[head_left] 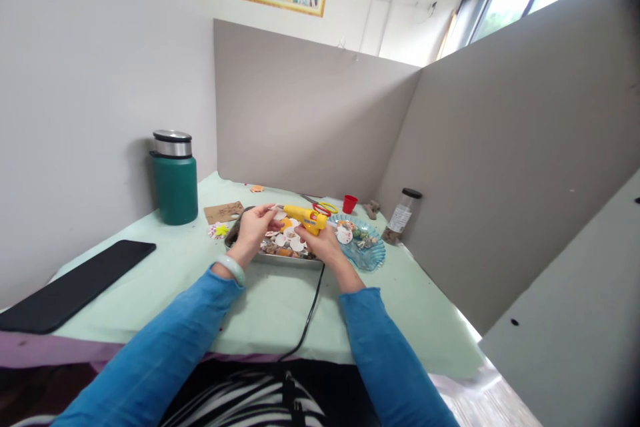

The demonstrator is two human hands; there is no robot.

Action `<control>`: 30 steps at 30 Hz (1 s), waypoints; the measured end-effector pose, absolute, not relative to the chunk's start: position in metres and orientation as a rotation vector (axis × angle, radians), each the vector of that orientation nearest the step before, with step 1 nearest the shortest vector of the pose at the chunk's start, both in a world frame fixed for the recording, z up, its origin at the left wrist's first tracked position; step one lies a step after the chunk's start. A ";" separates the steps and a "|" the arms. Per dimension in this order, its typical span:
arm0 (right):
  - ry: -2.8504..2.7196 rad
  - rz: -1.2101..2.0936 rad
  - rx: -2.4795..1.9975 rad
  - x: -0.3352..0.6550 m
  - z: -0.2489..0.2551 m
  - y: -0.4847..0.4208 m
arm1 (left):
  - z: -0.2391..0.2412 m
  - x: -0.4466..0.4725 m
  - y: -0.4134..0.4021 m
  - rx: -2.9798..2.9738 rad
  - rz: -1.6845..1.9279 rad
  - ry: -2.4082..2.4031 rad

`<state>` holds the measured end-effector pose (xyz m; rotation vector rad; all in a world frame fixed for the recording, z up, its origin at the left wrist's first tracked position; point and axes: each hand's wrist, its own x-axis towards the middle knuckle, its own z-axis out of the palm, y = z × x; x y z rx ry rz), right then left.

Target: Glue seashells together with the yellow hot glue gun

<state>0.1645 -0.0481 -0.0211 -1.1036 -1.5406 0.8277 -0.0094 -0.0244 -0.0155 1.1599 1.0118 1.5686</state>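
Note:
A yellow hot glue gun (300, 213) is gripped in my right hand (325, 243), its nozzle pointing left. At the nozzle tip, my left hand (255, 230) pinches a small pale piece, too small to name. Both hands are above a metal tray (280, 260) filled with white discs, orange bits and brown pieces. From below the glue gun a black cord (314, 307) runs down over the table's front edge. Just right of my right hand sits a blue scalloped plate (367, 257) with small green and pale items on it.
A green flask (175, 180) and a black mat (83, 283) are at the left. Scissors (325, 207), a red cup (349, 203) and a labelled jar (401, 217) stand behind and right. A brown board (223, 213) lies back left. Grey partitions (315, 113) enclose the table.

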 end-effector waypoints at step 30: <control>-1.655 0.830 -1.015 0.166 -0.025 -0.045 | -0.015 -0.009 -0.026 1.099 1.527 1.129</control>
